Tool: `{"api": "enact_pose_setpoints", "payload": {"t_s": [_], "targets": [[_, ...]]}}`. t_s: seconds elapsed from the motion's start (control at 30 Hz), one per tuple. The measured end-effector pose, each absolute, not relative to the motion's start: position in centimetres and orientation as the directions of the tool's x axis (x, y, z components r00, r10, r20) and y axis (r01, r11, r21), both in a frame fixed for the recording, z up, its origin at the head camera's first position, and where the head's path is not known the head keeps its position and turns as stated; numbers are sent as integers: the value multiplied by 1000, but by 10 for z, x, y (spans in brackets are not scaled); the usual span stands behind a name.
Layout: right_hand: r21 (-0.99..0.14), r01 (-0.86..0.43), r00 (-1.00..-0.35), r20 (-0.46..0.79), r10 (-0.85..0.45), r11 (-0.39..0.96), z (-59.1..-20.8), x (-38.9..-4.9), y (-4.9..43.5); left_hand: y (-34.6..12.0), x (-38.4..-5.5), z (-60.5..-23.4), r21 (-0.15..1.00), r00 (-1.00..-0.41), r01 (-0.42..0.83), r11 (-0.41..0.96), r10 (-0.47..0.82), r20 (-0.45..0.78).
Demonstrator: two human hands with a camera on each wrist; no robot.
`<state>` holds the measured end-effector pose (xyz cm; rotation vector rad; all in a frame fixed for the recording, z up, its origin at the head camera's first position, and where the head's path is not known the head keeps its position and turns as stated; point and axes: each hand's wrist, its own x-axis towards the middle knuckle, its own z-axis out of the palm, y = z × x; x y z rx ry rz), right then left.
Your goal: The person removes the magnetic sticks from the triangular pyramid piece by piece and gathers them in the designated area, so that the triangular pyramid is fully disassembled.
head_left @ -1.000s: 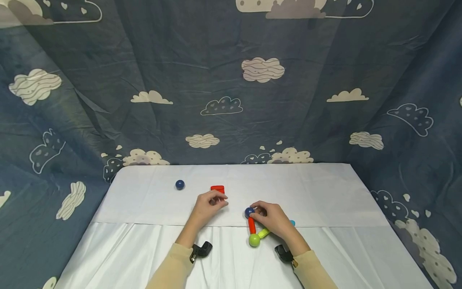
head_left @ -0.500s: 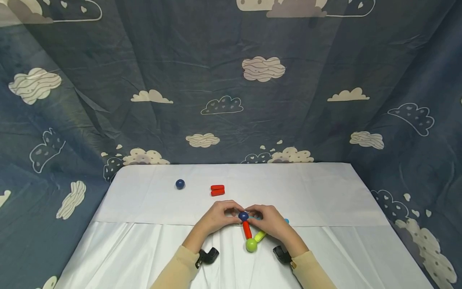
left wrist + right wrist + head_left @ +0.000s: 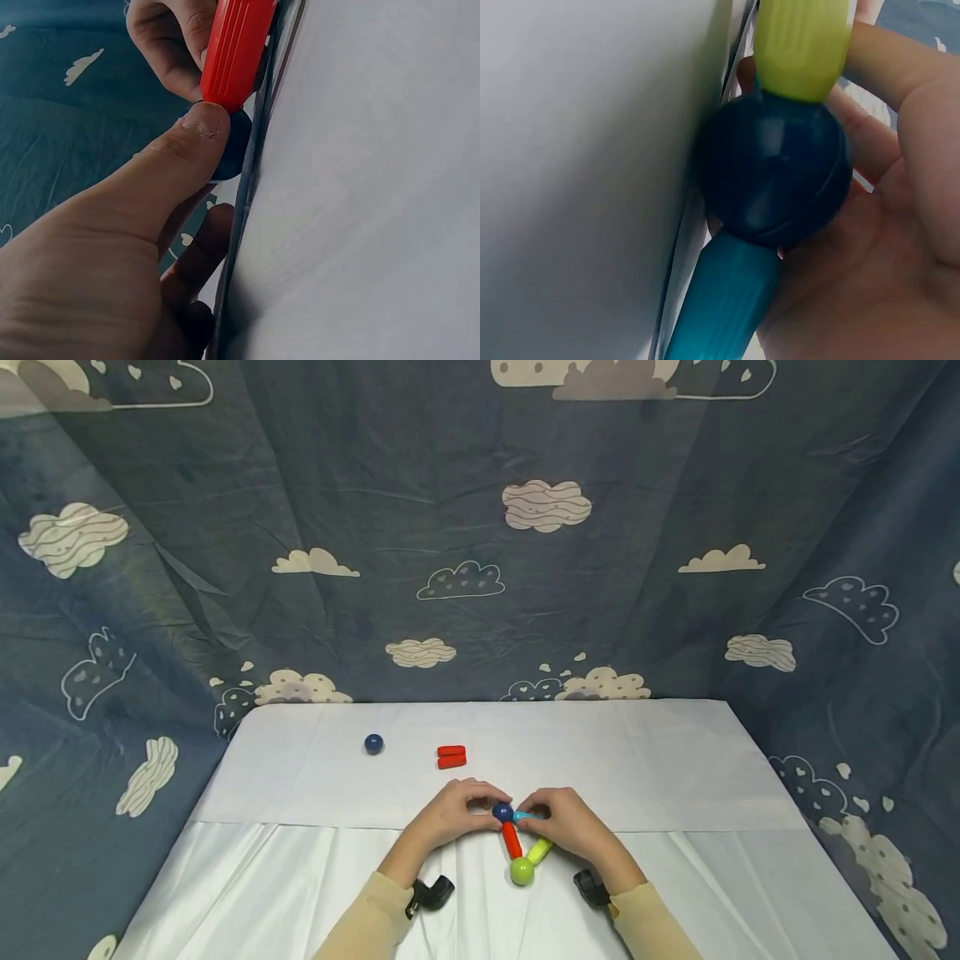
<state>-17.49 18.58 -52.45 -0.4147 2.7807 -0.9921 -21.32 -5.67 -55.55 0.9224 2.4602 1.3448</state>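
My left hand [image 3: 455, 810] pinches a dark blue ball [image 3: 503, 812] between thumb and fingers. A red rod [image 3: 512, 841] runs from that ball down to a lime green ball [image 3: 522, 871]. From the green ball a yellow-green rod [image 3: 539, 850] slants up toward my right hand [image 3: 572, 823]. Between the right fingertips a light blue rod [image 3: 527, 816] is pinched, its end right at the dark blue ball. The right wrist view shows a second dark blue ball [image 3: 774, 169] by the palm, joined to the yellow-green rod and a teal rod [image 3: 726, 296]; the head view hides this ball.
On the white cloth [image 3: 637, 760] behind the hands lie two red rods [image 3: 452, 757], side by side. Farther left sits a loose dark blue ball [image 3: 373, 744]. A dark blue cloud-patterned curtain [image 3: 465, 627] stands at the back and sides.
My left hand has come from near the two red rods to the joined dark blue ball and grips it. The joined pieces have shifted left; the light blue rod now shows between the hands.
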Motion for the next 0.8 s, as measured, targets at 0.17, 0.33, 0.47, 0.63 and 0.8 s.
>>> {"api": "enact_pose_setpoints", "payload": {"t_s": [0.17,0.33,0.47,0.63,0.8], "targets": [[-629,-196,-956,-49,-290,752,-527,-176,183,-57,-213,-555,814,-794,419,402,598,113],[-609,-152,-974,-39,-222,779,-527,-178,182,-57,-212,-555,824,-807,394,408,583,97],[-604,-124,-984,-28,-176,787,-528,-179,183,-56,-212,-555,829,-820,370,418,567,80],[-593,-94,-994,4,-113,800,-529,-179,187,-57,-211,-555,834,-848,347,429,523,83],[-577,-41,-999,26,-32,816,-531,-180,192,-58,-213,-557,811,-879,348,469,463,109]]}}
